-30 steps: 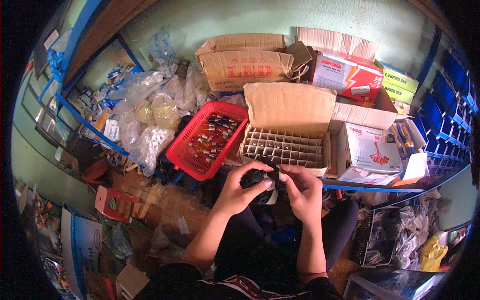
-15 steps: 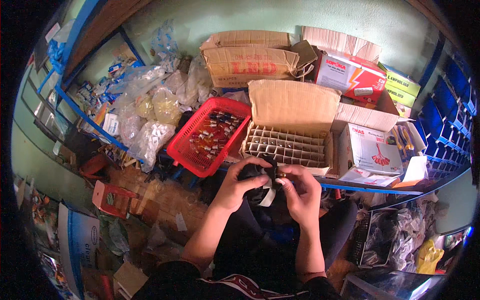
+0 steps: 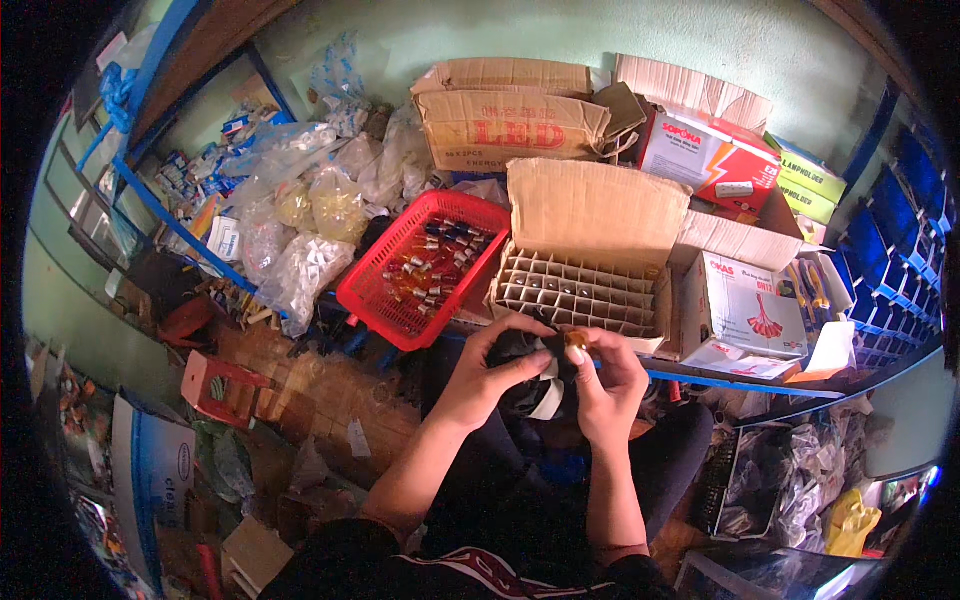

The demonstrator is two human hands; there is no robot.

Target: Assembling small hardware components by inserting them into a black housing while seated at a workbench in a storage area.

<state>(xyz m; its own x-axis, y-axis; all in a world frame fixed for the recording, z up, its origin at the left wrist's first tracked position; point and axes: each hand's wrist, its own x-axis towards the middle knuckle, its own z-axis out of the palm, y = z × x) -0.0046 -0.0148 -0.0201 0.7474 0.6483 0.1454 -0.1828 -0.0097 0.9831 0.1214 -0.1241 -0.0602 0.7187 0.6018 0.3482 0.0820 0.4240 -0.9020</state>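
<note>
Both hands have shifted a little to the right since the earlier frames, and a small amber piece now shows at the right fingertips. Far left, clear plastic bags (image 3: 300, 262) of small white parts lie heaped on the shelf. Beside them sits a red plastic basket (image 3: 425, 268) holding small amber-and-metal pieces. Just below the basket's near corner, the left hand (image 3: 490, 368) curls around a dark bundle (image 3: 522, 372), fingers wrapped over its top, with a white strip (image 3: 549, 398) hanging from it. The right hand (image 3: 604, 378) touches the same bundle from the other side and pinches the small amber piece (image 3: 575, 340) between thumb and forefinger. Directly behind the hands stands an open cardboard box (image 3: 590, 262) with a grid of dividers, its flap raised. Right of it lies a white carton with red print (image 3: 745, 305), and further right blue bins (image 3: 905, 260) line the wall.
</note>
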